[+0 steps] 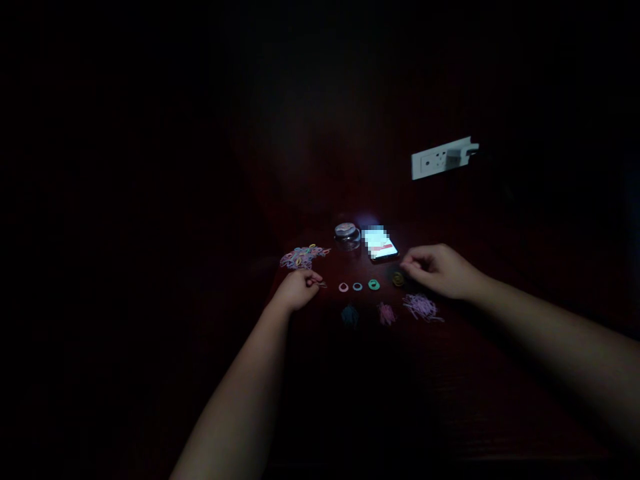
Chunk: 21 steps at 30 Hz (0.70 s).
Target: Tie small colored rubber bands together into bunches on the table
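Observation:
My left hand (299,291) is closed in a pinch, with a thin pale band (323,285), apparently a small elastic, showing at its fingertips. Just beyond it lies a mixed pile of small coloured elastic bands (303,257). My right hand (434,269) has its fingers curled together beside a yellow ring-shaped bundle (397,279); whatever its fingertips hold is too dark to make out. Between my hands lie a pink ring (343,287), a blue ring (357,287) and a green ring (374,285) in a row. Nearer me are dark teal bands (350,315), pink bands (387,313) and purple bands (423,307).
A clear lidded jar (347,236) stands behind the rings. Right of it lies a phone (383,246) with a lit screen. A white socket panel (440,160) with a plug in it is on the wall. Most of the dark reddish table (450,380) is in deep shadow.

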{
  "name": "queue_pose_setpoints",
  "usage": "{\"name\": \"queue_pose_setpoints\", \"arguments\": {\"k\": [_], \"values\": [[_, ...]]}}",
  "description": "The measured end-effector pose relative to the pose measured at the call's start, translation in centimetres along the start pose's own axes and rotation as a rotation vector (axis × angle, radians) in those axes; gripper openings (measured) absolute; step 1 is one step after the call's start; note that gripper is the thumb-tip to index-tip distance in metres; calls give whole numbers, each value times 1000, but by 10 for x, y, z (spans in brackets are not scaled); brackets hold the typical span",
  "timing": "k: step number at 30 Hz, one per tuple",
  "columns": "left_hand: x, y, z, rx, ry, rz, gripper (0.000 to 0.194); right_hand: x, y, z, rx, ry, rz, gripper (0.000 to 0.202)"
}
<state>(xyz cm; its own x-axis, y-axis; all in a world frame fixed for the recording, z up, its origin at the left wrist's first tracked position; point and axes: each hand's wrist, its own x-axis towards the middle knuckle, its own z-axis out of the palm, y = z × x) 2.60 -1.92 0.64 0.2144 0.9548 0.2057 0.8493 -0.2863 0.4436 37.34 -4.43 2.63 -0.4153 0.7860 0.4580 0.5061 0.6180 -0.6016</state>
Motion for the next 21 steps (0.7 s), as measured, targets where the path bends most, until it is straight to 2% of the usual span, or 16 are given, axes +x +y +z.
{"name": "queue_pose_setpoints", "arguments": {"k": [7, 10, 14, 17, 21], "values": [[1, 10, -5, 110, -49, -82, 11, 1, -5, 0, -21, 3, -15, 26], [1, 13, -6, 171, -52, -44, 11, 0, -5, 1, 1, -5, -11, 26], [0, 20, -4, 162, 14, -1, 15, 0, -2, 2, 15, 5, -10, 25], [-1, 35, -2, 34, 71, 53, 16, 1, -5, 6, -4, 7, -53, 23], [-5, 68, 2, -25, 155, 223, 13, 0, -19, 12, -50, 12, -162, 16]]}}
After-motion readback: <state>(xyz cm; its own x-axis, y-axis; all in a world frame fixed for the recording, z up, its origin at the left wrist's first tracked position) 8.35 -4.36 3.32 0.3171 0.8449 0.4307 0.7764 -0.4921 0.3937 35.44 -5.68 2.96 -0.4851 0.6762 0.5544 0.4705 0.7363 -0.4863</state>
